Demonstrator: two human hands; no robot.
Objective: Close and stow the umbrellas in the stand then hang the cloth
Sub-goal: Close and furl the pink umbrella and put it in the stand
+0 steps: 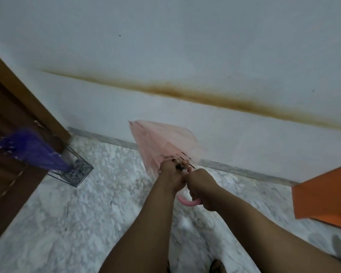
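A pale pink umbrella points away from me toward the wall, its canopy folded in and loose. My left hand grips its shaft just below the canopy. My right hand holds the curved pink handle close behind. A purple umbrella, folded, stands tip-down in a wire mesh stand on the floor at the left. No cloth is in view.
A brown wooden door fills the left edge, right behind the stand. A white wall with a brown stain band runs across the back. An orange panel juts in at the right. The floor is grey-white marble.
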